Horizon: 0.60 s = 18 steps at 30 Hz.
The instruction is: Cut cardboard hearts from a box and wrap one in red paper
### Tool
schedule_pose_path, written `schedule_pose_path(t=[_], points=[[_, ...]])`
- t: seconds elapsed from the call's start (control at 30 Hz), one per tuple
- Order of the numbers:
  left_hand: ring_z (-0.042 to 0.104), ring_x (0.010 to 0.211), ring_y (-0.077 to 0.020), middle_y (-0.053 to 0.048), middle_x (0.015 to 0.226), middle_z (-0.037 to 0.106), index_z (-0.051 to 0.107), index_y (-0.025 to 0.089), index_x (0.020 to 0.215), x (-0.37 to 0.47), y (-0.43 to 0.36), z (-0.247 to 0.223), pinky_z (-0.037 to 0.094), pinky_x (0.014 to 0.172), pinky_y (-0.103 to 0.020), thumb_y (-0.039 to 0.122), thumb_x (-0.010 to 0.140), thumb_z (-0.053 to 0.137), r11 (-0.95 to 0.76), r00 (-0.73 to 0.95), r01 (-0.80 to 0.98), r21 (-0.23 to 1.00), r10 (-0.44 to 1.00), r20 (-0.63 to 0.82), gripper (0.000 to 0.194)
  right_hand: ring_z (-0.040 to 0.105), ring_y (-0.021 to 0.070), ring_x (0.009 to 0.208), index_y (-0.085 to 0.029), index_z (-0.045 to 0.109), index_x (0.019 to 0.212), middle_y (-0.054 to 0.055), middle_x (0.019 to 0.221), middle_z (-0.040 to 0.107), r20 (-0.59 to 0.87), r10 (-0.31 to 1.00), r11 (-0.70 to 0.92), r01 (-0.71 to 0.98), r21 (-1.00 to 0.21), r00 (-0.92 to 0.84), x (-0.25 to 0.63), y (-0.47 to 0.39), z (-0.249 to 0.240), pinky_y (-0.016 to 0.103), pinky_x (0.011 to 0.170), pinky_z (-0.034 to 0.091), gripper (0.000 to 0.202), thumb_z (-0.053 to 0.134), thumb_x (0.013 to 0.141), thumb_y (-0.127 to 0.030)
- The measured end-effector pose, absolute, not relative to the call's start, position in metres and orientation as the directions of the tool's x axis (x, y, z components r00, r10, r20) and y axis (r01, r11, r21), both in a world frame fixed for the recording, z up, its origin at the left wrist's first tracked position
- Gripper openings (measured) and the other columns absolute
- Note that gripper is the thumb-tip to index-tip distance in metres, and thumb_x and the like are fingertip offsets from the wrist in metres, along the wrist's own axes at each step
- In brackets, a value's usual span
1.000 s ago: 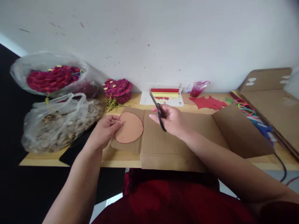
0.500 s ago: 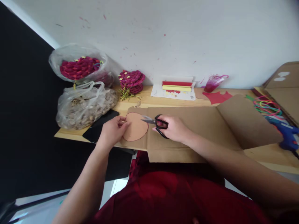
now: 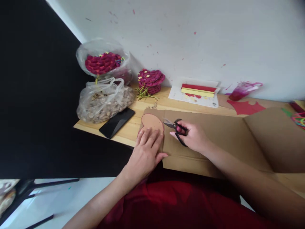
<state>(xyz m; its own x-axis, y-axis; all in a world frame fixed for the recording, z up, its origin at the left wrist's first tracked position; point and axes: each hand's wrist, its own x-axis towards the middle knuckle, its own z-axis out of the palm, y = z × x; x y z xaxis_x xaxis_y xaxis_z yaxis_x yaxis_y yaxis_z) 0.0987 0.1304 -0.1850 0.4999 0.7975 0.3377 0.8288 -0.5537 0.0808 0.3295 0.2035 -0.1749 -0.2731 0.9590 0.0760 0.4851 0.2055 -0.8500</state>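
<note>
A light-brown piece with a rounded, dark red edge [image 3: 152,121] lies on the left end of a brown cardboard sheet [image 3: 214,133]. My left hand [image 3: 147,151] rests palm down over its lower part, fingers stretched out flat and thumb apart. To the right, my right hand [image 3: 192,133] has its fingers in the black handles of a pair of scissors [image 3: 169,124]. The blades are parted and point left, close to the piece's right edge.
Left of the cardboard are a black phone [image 3: 116,123] and a plastic bag of small beige pieces [image 3: 102,101]. Behind stand magenta braided pieces [image 3: 152,81], paper with red and yellow strips [image 3: 199,90] and a tipped pink cup [image 3: 243,90].
My left hand has moved from pinching the piece's left edge to lying flat over its lower part. The camera view has shifted left, and the phone shows more fully.
</note>
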Motion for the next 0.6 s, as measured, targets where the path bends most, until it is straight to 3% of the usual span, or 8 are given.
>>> schedule_pose_path(t=[0.13, 0.4, 0.6], points=[[0.042, 0.146, -0.0381, -0.012, 0.154, 0.055, 0.053, 0.013, 0.149, 0.097, 0.132, -0.194, 0.031, 0.123, -0.059, 0.06, 0.099, 0.047, -0.547, 0.491, 0.831, 0.1, 0.806, 0.33, 0.069, 0.064, 0.0167, 0.068, -0.021, 0.068, 0.093, 0.0, 0.077, 0.067, 0.068, 0.966, 0.186, 0.486, -0.854, -0.251, 0.333, 0.205, -0.185, 0.028, 0.066, 0.05, 0.03, 0.08, 0.079, -0.045], [0.047, 0.14, -0.0328, -0.012, 0.145, 0.061, 0.056, 0.014, 0.142, 0.092, 0.137, -0.191, 0.035, 0.121, -0.058, 0.033, 0.101, 0.057, -0.568, 0.465, 0.76, 0.316, 0.815, 0.345, 0.045, 0.061, 0.0154, 0.068, -0.021, 0.07, 0.097, -0.001, 0.077, 0.065, -0.007, 0.963, 0.141, 0.522, -0.841, -0.27, 0.335, 0.209, -0.179, 0.027, 0.065, 0.049, 0.03, 0.077, 0.083, -0.047], [0.048, 0.139, -0.0324, -0.016, 0.14, 0.06, 0.061, 0.016, 0.134, 0.084, 0.141, -0.178, 0.041, 0.119, -0.055, 0.042, 0.091, 0.072, -0.518, 0.407, 0.714, 0.471, 0.855, 0.323, 0.052, 0.07, 0.0204, 0.077, -0.021, 0.074, 0.099, 0.003, 0.086, 0.077, -0.135, 0.956, 0.074, 0.659, -0.749, -0.261, 0.325, 0.218, -0.152, 0.029, 0.067, 0.05, 0.027, 0.078, 0.081, -0.04]])
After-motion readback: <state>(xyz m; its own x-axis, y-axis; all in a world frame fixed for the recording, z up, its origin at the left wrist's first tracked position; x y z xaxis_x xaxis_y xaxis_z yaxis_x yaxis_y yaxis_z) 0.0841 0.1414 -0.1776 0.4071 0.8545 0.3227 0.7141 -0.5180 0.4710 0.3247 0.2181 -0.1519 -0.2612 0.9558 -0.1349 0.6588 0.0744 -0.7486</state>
